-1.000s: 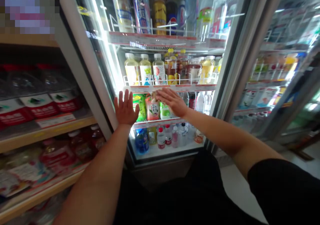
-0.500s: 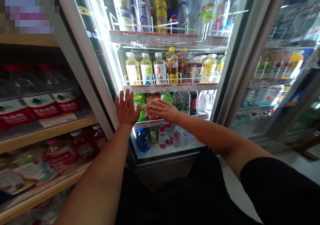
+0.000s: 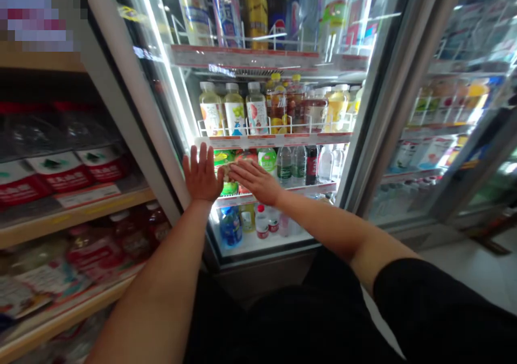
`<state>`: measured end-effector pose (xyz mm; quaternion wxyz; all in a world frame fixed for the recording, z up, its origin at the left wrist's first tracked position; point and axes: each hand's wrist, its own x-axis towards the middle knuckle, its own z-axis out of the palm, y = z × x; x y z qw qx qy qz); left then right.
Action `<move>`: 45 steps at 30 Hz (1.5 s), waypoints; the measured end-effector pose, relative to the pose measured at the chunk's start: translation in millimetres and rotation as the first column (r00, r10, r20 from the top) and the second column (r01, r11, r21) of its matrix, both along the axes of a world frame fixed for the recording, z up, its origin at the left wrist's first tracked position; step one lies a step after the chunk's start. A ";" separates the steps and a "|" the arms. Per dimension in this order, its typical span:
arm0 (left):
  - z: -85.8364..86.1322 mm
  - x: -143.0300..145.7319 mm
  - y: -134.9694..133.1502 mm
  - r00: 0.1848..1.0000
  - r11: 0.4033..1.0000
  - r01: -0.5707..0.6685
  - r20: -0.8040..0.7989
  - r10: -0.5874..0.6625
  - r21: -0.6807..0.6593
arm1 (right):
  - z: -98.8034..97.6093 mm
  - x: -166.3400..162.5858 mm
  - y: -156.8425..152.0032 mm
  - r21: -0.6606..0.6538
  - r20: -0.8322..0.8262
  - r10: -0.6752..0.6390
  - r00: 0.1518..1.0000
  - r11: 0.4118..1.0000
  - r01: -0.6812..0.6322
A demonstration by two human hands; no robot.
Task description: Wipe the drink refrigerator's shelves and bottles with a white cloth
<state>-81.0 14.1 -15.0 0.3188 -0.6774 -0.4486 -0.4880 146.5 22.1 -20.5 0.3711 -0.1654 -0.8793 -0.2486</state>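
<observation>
My left hand (image 3: 201, 175) is raised with its fingers spread, palm toward the left edge of the glass door (image 3: 347, 41) of a lit drinks cooler; it holds nothing. My right hand (image 3: 258, 181) lies fairly flat toward the same glass, its fingers pointing left. Under its fingertips shows a small, pale, crumpled cloth (image 3: 226, 172), mostly covered by the hand. The fingertips are close to my left thumb. Behind the glass, beyond the right hand, stand a green-labelled bottle (image 3: 266, 160) and clear bottles (image 3: 285, 165).
Cooler shelves behind the glass carry tea and juice bottles (image 3: 212, 111), tall cans (image 3: 226, 14) and a blue jug (image 3: 231, 228). At left, a wooden-edged shelf (image 3: 81, 213) holds red-labelled bottles (image 3: 58, 170). Another glass-fronted cooler (image 3: 428, 138) stands on the right.
My right hand has slid left along the glass with the pale cloth, closer to my left hand. The left hand stays raised with fingers spread. The view has shifted slightly.
</observation>
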 end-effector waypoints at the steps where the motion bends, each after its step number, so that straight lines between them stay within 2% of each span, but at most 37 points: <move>1: -0.1 -0.4 0.2 1.000 1.000 -0.008 -0.007 0.008 0.008 | -5.7 -5.3 -0.9 -0.002 0.016 0.001 1.000 1.000 -0.001; 6: 0.6 -0.3 -0.2 1.000 1.000 -0.021 0.009 0.021 -0.005 | -26.1 -19.3 -7.9 -0.018 0.037 -0.037 0.999 0.999 0.038; 10: 2.2 2.2 -3.4 0.999 0.999 -0.046 0.006 0.046 -0.028 | -36.0 -8.1 -10.8 0.042 0.243 -0.022 0.970 0.999 0.012; 12: 2.6 3.1 -4.9 0.998 0.998 -0.060 0.006 0.060 -0.023 | -31.7 3.8 -7.8 0.091 0.339 -0.013 0.941 0.996 -0.019; 14: 2.8 3.6 -5.5 0.998 0.997 -0.069 0.009 0.069 -0.015 | -15.7 18.7 -1.9 0.129 0.370 -0.008 0.929 0.991 -0.042; 16: 3.2 4.0 -5.5 0.998 0.998 -0.061 0.022 0.061 -0.021 | 11.4 35.2 5.0 0.143 0.324 -0.010 0.946 0.989 -0.038; 18: 4.0 4.5 -5.4 0.998 0.998 -0.038 0.044 0.040 -0.042 | 43.6 51.0 11.0 0.127 0.215 -0.027 0.976 0.992 -0.001; 20: 5.1 5.1 -5.5 0.998 0.998 -0.018 0.063 0.023 -0.067 | 70.7 63.5 15.0 0.086 0.032 -0.067 0.997 0.994 0.064; 22: 6.0 5.5 -5.9 0.998 0.997 -0.015 0.067 0.020 -0.079 | 82.9 71.9 16.4 0.050 -0.125 -0.110 0.986 0.992 0.117; 23: 6.4 5.7 -6.1 0.998 0.997 -0.019 0.064 0.024 -0.078 | 81.9 74.9 16.1 0.039 -0.169 -0.124 0.978 0.990 0.132; 25: 6.5 5.6 -6.4 0.998 0.997 -0.029 0.059 0.032 -0.066 | 66.7 79.4 13.9 0.035 -0.169 -0.124 0.978 0.991 0.132; 29: 5.5 5.3 -6.9 0.998 0.999 -0.040 0.052 0.042 -0.035 | 15.9 85.8 9.0 0.033 0.094 -0.037 0.995 0.999 0.034; 31: 5.2 5.6 -7.3 0.998 0.999 -0.049 0.041 0.049 -0.021 | 0.7 88.3 8.6 0.025 0.203 -0.002 0.979 1.000 -0.003; 37: 7.4 8.3 -9.1 0.997 0.998 -0.037 0.059 0.040 -0.056 | 1.7 94.0 11.0 0.044 0.294 0.032 0.955 0.998 -0.047; 43: 6.1 6.3 -7.4 0.998 0.997 -0.024 0.061 0.029 -0.080 | -27.0 105.7 10.3 0.113 0.309 0.054 0.950 0.989 -0.093; 45: 5.1 5.3 -6.5 0.998 0.997 -0.040 0.047 0.043 -0.062 | -26.9 111.3 13.0 0.118 0.361 0.082 0.929 0.984 -0.133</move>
